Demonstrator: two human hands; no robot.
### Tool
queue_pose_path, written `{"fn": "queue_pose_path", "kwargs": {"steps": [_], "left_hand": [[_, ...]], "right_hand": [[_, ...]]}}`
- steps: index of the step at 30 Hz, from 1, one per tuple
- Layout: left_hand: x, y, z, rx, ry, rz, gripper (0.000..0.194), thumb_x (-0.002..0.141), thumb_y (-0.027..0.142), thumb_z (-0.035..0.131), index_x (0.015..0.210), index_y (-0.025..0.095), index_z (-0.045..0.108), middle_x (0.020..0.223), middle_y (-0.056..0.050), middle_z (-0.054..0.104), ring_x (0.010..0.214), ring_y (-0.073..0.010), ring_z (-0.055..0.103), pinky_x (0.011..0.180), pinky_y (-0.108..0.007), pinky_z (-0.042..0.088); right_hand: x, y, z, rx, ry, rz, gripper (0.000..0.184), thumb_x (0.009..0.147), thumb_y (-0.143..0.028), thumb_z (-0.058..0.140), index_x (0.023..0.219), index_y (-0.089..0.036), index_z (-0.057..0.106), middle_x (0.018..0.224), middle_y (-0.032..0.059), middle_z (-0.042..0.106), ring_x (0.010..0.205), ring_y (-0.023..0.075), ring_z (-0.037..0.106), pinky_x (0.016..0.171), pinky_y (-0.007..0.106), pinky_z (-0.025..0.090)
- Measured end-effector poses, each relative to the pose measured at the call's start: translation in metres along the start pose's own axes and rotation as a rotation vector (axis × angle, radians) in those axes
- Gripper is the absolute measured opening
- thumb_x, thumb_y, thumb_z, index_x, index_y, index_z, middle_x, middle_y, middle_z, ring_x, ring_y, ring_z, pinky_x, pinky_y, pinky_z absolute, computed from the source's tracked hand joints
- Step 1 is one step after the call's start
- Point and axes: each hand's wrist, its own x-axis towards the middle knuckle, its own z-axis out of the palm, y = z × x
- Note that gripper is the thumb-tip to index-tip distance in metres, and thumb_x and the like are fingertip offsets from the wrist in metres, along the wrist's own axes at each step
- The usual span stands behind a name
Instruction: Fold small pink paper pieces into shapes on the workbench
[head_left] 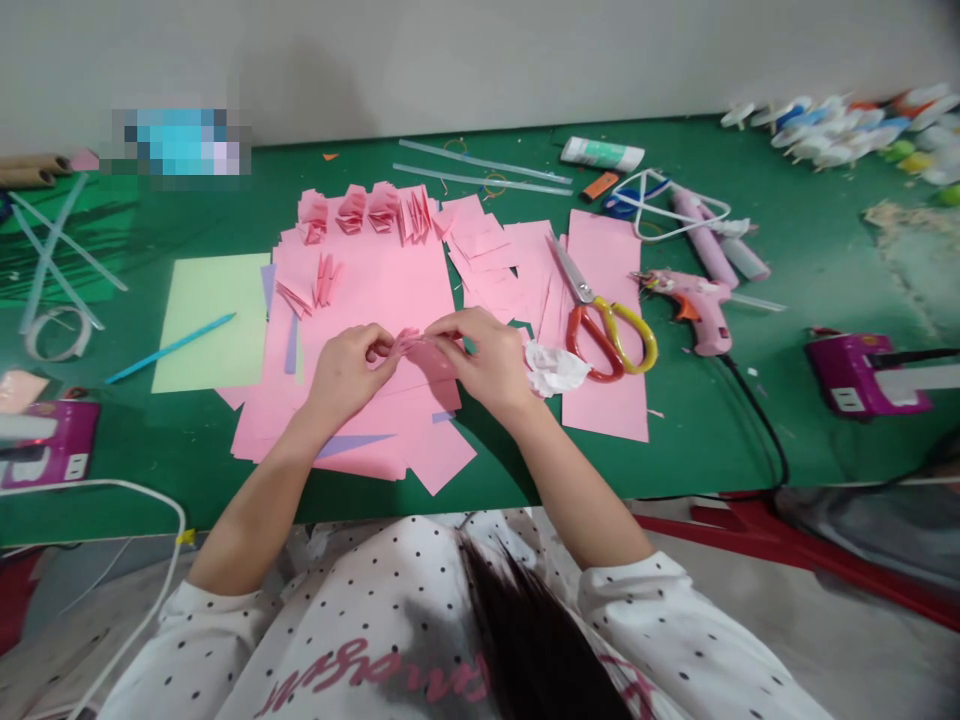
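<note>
My left hand (346, 372) and my right hand (487, 358) meet over a pile of pink paper sheets (375, 300) on the green table (750, 400). Both pinch a small folded pink paper piece (409, 342) between their fingertips, the left hand at its left end and the right hand at its right end. Several pleated pink paper pieces (367, 212) lie in a row at the far edge of the pile, and two more (311, 285) lie to the left.
Red-and-yellow scissors (600, 315) lie on pink paper to the right, beside a crumpled white tissue (553, 368). A pink glue gun (694, 305) and its black cord lie further right. A light green sheet (206, 320) with a blue pencil (171, 348) lies left. Glue sticks (480, 172) lie at the back.
</note>
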Motion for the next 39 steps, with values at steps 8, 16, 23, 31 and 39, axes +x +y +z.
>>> {"fn": "queue_pose_path", "kwargs": {"steps": [8,16,23,31,39], "left_hand": [[0.001,0.001,-0.001,-0.050,-0.017,-0.006,0.034,0.090,0.052,0.065,0.079,0.021,0.070,0.076,-0.004,0.072,0.068,-0.0169,0.062,0.066,-0.030,0.048],[0.000,0.002,-0.006,-0.030,-0.093,-0.021,0.028,0.087,0.047,0.068,0.080,0.020,0.069,0.078,-0.004,0.074,0.068,-0.0172,0.062,0.064,-0.031,0.048],[0.000,0.006,-0.008,0.015,-0.163,-0.109,0.017,0.082,0.035,0.076,0.084,0.019,0.070,0.081,-0.002,0.074,0.074,-0.0169,0.064,0.070,-0.031,0.047],[0.000,0.001,-0.006,-0.044,-0.144,-0.102,0.018,0.083,0.037,0.077,0.083,0.020,0.072,0.085,-0.004,0.074,0.074,-0.0170,0.064,0.072,-0.032,0.049],[-0.001,0.000,-0.003,-0.104,-0.106,-0.091,0.042,0.081,0.032,0.081,0.120,0.025,0.066,0.077,0.002,0.072,0.070,-0.0143,0.063,0.072,-0.028,0.051]], "right_hand": [[0.003,0.011,0.002,0.009,-0.195,-0.071,0.013,0.092,-0.018,0.065,0.086,-0.025,0.074,0.087,0.0029,0.076,0.087,0.0209,0.066,0.084,0.038,0.052],[0.002,0.025,0.020,0.002,-0.057,-0.169,0.015,0.094,-0.015,0.062,0.089,-0.022,0.074,0.104,0.0079,0.073,0.098,0.0208,0.068,0.086,0.037,0.057],[0.001,0.031,0.022,0.084,-0.118,-0.086,0.033,0.088,-0.017,0.072,0.119,-0.028,0.074,0.114,0.0052,0.074,0.101,0.0200,0.073,0.091,0.037,0.062],[-0.001,0.032,0.020,0.134,-0.220,-0.018,0.034,0.087,-0.020,0.073,0.118,-0.032,0.077,0.127,0.0033,0.075,0.120,0.0254,0.071,0.109,0.047,0.057],[-0.002,0.029,0.022,0.178,-0.203,0.026,0.021,0.088,-0.026,0.074,0.108,-0.030,0.081,0.133,0.0038,0.072,0.122,0.0265,0.069,0.111,0.049,0.054]]}}
